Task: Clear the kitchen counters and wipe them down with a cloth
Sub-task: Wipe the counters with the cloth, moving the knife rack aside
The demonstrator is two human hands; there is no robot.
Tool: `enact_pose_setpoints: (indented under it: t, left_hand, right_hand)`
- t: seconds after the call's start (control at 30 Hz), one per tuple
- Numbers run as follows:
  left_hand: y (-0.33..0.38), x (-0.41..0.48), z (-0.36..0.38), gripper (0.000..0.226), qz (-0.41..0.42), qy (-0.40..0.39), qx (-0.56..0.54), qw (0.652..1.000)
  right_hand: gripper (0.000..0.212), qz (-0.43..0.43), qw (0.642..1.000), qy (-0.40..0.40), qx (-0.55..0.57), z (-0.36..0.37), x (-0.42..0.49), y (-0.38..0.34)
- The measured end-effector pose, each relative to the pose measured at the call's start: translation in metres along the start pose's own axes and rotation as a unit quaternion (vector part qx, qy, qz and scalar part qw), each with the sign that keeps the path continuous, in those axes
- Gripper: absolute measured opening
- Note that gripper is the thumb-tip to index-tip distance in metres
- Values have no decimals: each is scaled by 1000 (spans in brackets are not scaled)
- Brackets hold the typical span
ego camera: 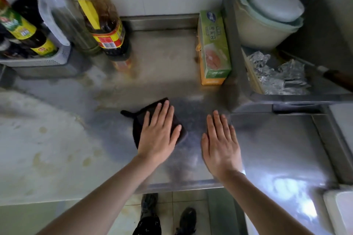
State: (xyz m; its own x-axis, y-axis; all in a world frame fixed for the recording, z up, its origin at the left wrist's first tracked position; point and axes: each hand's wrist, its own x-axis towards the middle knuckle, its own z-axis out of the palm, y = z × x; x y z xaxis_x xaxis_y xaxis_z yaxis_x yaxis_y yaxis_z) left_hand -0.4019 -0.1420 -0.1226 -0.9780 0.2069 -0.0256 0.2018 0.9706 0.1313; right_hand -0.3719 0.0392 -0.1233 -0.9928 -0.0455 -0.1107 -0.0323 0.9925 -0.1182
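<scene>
- You are in the wiping step, I judge: the dark cloth point(138, 122) is lying flat on the steel counter point(162, 59), near its front edge.
- Your left hand point(158, 135) is pressing the cloth with straight, spread fingers, not curling round it.
- Your right hand point(221, 145) is lying flat and empty just beside the cloth; whether it is touching the steel is unclear.
- The next sweep is probably calling for care around the green box point(212, 47) and the bottles point(103, 25), which are standing at the back.
</scene>
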Motion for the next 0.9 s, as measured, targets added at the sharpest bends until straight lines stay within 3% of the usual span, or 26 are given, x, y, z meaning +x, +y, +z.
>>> enact_pose_setpoints:
  t: [0.1, 0.2, 0.27, 0.37, 0.47, 0.57, 0.63, 0.7, 0.77, 0.9]
  left_hand:
    - [17, -28, 0, 62, 141, -31, 24, 989]
    - [2, -33, 1, 62, 211, -39, 28, 976]
    - [-15, -22, -1, 61, 160, -31, 20, 986]
    - [-34, 8, -6, 64, -5, -24, -10, 1000]
    - [-31, 27, -7, 66, -34, -14, -8, 999]
    - [-33, 23, -5, 64, 102, -21, 3, 995]
    - [-48, 23, -7, 64, 258, -42, 14, 965]
    - [-70, 46, -9, 64, 344, -41, 26, 938]
    - [-87, 82, -10, 63, 311, -28, 31, 950]
    - [-95, 160, -19, 64, 138, -21, 13, 990]
  right_hand:
    - [56, -10, 1000, -4, -1, -1, 0, 1]
    - [58, -9, 1000, -4, -2, -2, 0, 0]
    - [58, -5, 1000, -3, 7, -3, 0, -1]
    - [58, -5, 1000, -8, 9, -4, -2, -1]
    - [57, 4, 1000, -7, 7, -4, -1, -1]
    - [56, 21, 1000, -5, 18, -4, -1, -5]
    - [55, 43, 999, 2, 26, -5, 2, -8]
    - [54, 51, 998, 18, 32, -9, 14, -17]
    - [52, 42, 997, 39, 45, -13, 34, -32]
    - [52, 71, 997, 27, 28, -9, 68, -63]
